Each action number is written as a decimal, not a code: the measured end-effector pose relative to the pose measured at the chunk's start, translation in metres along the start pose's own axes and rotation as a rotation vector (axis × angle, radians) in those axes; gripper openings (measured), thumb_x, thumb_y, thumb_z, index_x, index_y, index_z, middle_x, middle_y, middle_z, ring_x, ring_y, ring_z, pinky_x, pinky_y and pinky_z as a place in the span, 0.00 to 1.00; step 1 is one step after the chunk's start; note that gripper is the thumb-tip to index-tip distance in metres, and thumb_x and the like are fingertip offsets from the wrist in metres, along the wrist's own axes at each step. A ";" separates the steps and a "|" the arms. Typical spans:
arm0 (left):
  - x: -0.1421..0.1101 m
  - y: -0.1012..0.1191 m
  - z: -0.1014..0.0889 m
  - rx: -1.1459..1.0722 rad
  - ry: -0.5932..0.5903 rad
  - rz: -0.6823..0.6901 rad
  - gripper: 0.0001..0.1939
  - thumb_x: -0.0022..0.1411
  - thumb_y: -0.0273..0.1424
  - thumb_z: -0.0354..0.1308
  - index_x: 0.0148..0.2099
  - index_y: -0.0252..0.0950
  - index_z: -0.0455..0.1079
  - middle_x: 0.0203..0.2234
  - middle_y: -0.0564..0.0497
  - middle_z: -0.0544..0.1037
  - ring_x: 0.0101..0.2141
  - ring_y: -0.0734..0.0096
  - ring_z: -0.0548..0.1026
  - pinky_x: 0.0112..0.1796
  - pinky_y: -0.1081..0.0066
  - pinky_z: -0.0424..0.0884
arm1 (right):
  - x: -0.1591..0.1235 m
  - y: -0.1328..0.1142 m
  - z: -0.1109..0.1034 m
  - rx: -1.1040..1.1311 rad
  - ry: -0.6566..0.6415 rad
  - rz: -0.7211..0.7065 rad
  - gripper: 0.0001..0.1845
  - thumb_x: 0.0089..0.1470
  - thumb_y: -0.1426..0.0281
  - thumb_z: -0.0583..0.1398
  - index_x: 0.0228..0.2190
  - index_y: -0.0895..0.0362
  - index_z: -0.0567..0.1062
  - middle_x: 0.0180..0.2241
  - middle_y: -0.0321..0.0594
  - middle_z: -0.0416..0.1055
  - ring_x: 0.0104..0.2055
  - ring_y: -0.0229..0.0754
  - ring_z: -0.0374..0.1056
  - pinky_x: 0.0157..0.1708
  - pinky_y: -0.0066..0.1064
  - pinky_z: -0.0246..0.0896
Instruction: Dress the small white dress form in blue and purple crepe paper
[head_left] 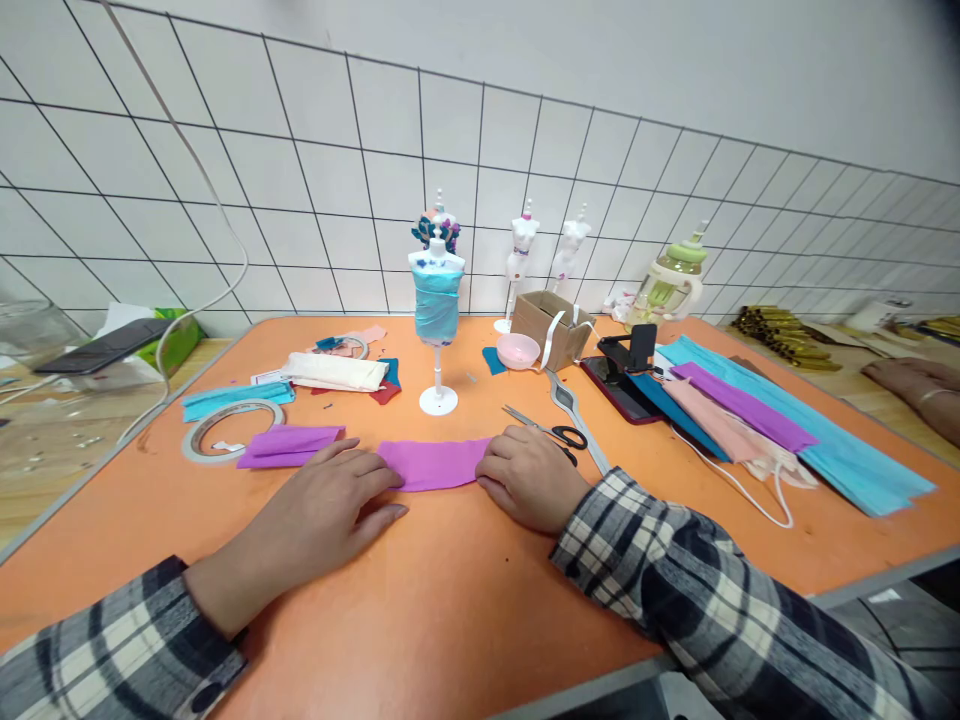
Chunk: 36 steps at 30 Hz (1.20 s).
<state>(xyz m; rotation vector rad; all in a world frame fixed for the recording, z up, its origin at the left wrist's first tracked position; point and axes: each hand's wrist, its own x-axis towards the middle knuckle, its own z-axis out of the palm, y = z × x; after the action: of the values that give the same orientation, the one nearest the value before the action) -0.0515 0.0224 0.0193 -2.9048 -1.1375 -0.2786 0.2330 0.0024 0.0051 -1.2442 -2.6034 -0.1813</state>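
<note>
A strip of purple crepe paper (435, 464) lies flat on the orange table (465, 590) between my hands. My left hand (330, 500) rests palm down with fingers stretched out, its fingertips on the strip's left end. My right hand (525, 475) has its fingers curled and pressed on the strip's right end. A second folded purple piece (289, 445) lies to the left. Just behind the strip stands a small mannequin (437, 310) wrapped in blue paper on a white stand. Scissors (551, 430) lie beside my right hand.
A tape roll (225, 428), blue and white paper, a pink bowl (517, 350), a cardboard box (551, 325), a phone on a stand (626, 365), stacked coloured sheets (757, 415) and a bottle (671, 280) are on the table. Another person's hand (915, 385) lies far right.
</note>
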 end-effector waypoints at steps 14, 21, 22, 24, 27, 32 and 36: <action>0.003 -0.026 0.021 -0.230 0.058 -0.146 0.20 0.71 0.42 0.44 0.52 0.41 0.74 0.45 0.47 0.83 0.45 0.59 0.79 0.52 0.55 0.69 | 0.004 -0.001 -0.006 0.125 -0.145 0.173 0.10 0.67 0.69 0.54 0.45 0.56 0.74 0.39 0.42 0.77 0.43 0.44 0.70 0.44 0.35 0.56; 0.005 -0.018 0.019 -0.218 0.075 -0.161 0.22 0.72 0.42 0.41 0.53 0.39 0.72 0.48 0.44 0.82 0.47 0.58 0.79 0.49 0.59 0.72 | 0.005 0.003 -0.009 0.198 -0.202 0.158 0.10 0.66 0.71 0.55 0.37 0.55 0.77 0.35 0.39 0.77 0.40 0.42 0.69 0.42 0.34 0.56; 0.004 -0.017 0.019 -0.213 0.070 -0.147 0.23 0.72 0.42 0.40 0.54 0.39 0.71 0.48 0.44 0.81 0.47 0.58 0.79 0.48 0.60 0.73 | 0.005 0.004 -0.009 0.218 -0.204 0.154 0.10 0.65 0.70 0.56 0.37 0.54 0.78 0.35 0.39 0.77 0.41 0.43 0.69 0.43 0.34 0.56; 0.003 -0.015 0.019 -0.189 0.050 -0.122 0.23 0.73 0.41 0.39 0.56 0.38 0.71 0.48 0.43 0.81 0.46 0.58 0.79 0.47 0.61 0.73 | 0.005 0.005 -0.010 0.258 -0.193 0.173 0.08 0.64 0.70 0.57 0.39 0.54 0.77 0.36 0.39 0.77 0.40 0.42 0.69 0.43 0.34 0.56; 0.003 -0.013 0.017 -0.098 0.006 -0.110 0.22 0.73 0.39 0.39 0.55 0.40 0.71 0.45 0.44 0.81 0.43 0.58 0.80 0.43 0.61 0.74 | 0.004 0.006 -0.008 0.287 -0.168 0.210 0.08 0.62 0.71 0.59 0.42 0.54 0.76 0.35 0.38 0.76 0.39 0.42 0.69 0.42 0.33 0.56; 0.002 0.004 0.009 0.093 0.172 -0.089 0.22 0.73 0.40 0.43 0.57 0.36 0.71 0.44 0.40 0.79 0.45 0.51 0.76 0.49 0.50 0.70 | 0.005 0.006 -0.006 0.296 -0.168 0.188 0.07 0.60 0.73 0.58 0.38 0.55 0.76 0.32 0.36 0.75 0.37 0.40 0.68 0.40 0.31 0.55; -0.005 0.034 0.010 0.107 0.195 0.187 0.26 0.72 0.42 0.48 0.67 0.39 0.62 0.59 0.42 0.73 0.61 0.50 0.67 0.64 0.49 0.54 | 0.006 0.007 -0.006 0.295 -0.173 0.166 0.07 0.60 0.73 0.59 0.39 0.55 0.76 0.32 0.36 0.75 0.36 0.40 0.68 0.40 0.31 0.55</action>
<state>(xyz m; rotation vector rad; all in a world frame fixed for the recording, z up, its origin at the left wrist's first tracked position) -0.0302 -0.0048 0.0102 -2.7901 -0.8205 -0.4690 0.2358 0.0100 0.0129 -1.4078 -2.5286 0.3427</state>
